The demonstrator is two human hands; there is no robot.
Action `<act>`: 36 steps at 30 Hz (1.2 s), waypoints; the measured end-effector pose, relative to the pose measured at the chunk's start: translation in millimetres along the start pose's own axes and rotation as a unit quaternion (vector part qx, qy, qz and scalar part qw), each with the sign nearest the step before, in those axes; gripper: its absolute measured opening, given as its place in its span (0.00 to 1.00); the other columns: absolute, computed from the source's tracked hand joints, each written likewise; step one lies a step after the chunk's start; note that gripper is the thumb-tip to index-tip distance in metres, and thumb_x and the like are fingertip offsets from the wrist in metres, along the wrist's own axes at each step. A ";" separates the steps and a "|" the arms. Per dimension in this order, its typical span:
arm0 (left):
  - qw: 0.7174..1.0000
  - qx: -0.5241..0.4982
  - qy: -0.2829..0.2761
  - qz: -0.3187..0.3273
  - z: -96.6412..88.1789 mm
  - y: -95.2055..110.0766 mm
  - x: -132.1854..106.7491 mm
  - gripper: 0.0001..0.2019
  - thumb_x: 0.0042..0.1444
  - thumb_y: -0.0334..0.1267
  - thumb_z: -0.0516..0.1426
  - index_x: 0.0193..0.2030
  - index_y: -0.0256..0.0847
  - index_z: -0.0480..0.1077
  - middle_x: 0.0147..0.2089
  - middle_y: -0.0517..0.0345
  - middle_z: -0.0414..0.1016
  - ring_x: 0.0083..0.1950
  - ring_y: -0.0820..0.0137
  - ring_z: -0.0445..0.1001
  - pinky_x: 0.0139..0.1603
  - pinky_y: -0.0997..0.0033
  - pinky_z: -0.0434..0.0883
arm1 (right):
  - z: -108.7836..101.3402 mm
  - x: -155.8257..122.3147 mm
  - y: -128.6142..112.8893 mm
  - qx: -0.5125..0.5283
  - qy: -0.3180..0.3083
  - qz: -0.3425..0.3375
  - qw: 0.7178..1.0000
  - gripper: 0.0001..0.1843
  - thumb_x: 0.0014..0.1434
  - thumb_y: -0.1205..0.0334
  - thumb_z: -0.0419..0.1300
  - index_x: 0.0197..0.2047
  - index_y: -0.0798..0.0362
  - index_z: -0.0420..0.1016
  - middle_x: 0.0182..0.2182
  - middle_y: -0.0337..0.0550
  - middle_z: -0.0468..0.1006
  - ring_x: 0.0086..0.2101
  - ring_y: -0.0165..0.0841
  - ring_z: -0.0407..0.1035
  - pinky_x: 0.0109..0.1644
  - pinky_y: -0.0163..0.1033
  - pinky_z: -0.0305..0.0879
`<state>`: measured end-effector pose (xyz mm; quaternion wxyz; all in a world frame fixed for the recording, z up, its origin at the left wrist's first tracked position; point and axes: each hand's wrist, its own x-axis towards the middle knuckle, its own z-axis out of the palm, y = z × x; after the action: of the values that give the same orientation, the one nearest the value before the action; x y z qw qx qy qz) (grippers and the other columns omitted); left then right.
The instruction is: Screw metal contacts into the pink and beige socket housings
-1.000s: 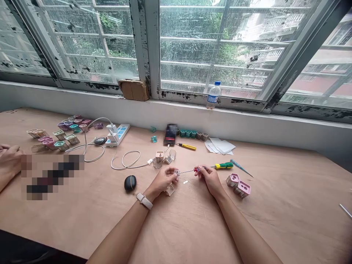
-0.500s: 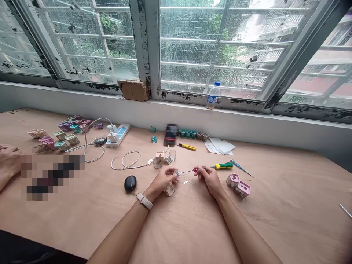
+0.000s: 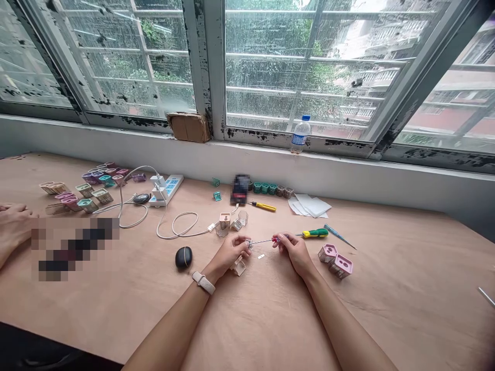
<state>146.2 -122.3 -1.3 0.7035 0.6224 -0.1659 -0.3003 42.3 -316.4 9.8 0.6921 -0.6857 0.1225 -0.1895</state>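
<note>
My left hand pinches a small clear pencil sharpener insert at its fingertips. The fingers of my right hand are closed round the red and dark handle of a thin screwdriver. Its shaft points left, with the tip at the insert; exact contact is too small to tell. Just below lies a small pale metal blade. A clear and cream sharpener housing sits beside my left hand, partly covered by it. Two pink-topped pencil sharpeners with paired holes stand right of my right hand.
Behind my hands are a cream-topped sharpener, a green and yellow screwdriver, a yellow cutter and white papers. Cables run from a power strip. A black mouse-shaped case and another person's hand are leftward.
The insert in my left hand has turned slightly, while the screwdriver stays nearly still. At far left the other person's hand has shifted slightly.
</note>
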 end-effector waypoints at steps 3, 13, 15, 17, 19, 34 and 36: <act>1.000 0.001 -0.003 0.004 -0.8 -0.8 0.0 0.14 0.51 0.36 0.65 0.42 0.32 0.72 0.32 0.57 0.74 0.29 0.75 0.74 0.30 0.76 0.72 | 0.3 -0.4 -0.5 -0.001 -0.001 -0.001 1.000 0.22 0.54 0.43 0.66 0.35 0.57 0.81 0.26 0.44 0.79 0.23 0.28 0.61 0.30 0.36 0.57; 1.000 0.005 -0.008 0.009 -1.7 0.8 -2.2 0.16 0.50 0.38 0.67 0.43 0.33 0.72 0.35 0.56 0.74 0.30 0.74 0.75 0.31 0.76 0.72 | -1.0 0.3 1.8 0.004 -0.004 -0.001 1.000 0.21 0.55 0.44 0.65 0.35 0.56 0.81 0.26 0.44 0.79 0.23 0.28 0.61 0.29 0.35 0.58; 1.000 0.005 -0.008 0.012 -1.7 1.8 -3.3 0.16 0.50 0.38 0.67 0.43 0.33 0.73 0.35 0.57 0.74 0.31 0.74 0.75 0.31 0.76 0.72 | -1.8 0.8 3.6 0.007 -0.004 -0.001 1.000 0.21 0.55 0.44 0.65 0.35 0.56 0.81 0.26 0.44 0.79 0.24 0.28 0.62 0.29 0.35 0.57; 1.000 0.006 -0.009 0.012 -1.5 2.9 -4.2 0.17 0.50 0.39 0.67 0.43 0.33 0.73 0.34 0.57 0.74 0.31 0.74 0.75 0.31 0.75 0.72 | -2.6 1.1 5.0 0.010 -0.004 -0.002 1.000 0.21 0.56 0.44 0.65 0.35 0.56 0.81 0.27 0.44 0.79 0.24 0.28 0.62 0.29 0.35 0.57; 1.000 0.009 -0.010 0.013 -1.1 3.8 -4.9 0.17 0.50 0.39 0.67 0.43 0.33 0.73 0.34 0.57 0.74 0.31 0.74 0.75 0.31 0.75 0.72 | -3.1 1.2 5.7 0.012 -0.003 -0.003 1.000 0.20 0.56 0.44 0.65 0.35 0.56 0.81 0.27 0.44 0.79 0.24 0.28 0.62 0.29 0.35 0.57; 0.999 0.031 -0.009 0.005 0.5 7.7 -6.4 0.19 0.48 0.41 0.68 0.43 0.34 0.72 0.33 0.57 0.75 0.30 0.74 0.74 0.31 0.75 0.71 | -6.2 4.2 12.7 0.033 0.006 -0.008 0.999 0.20 0.56 0.46 0.65 0.35 0.56 0.81 0.27 0.45 0.78 0.24 0.29 0.63 0.28 0.35 0.59; 1.000 0.029 -0.009 0.004 0.9 8.5 -6.9 0.19 0.48 0.41 0.69 0.43 0.34 0.72 0.33 0.57 0.74 0.30 0.73 0.74 0.31 0.74 0.71 | -6.5 4.2 13.1 0.036 0.008 -0.008 0.999 0.20 0.56 0.45 0.66 0.35 0.56 0.81 0.26 0.45 0.78 0.24 0.29 0.63 0.28 0.35 0.59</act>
<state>142.3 -118.2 8.1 0.6848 0.6390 -0.1838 -0.2983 44.6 -324.3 -3.0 0.7137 -0.6598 0.1159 -0.2047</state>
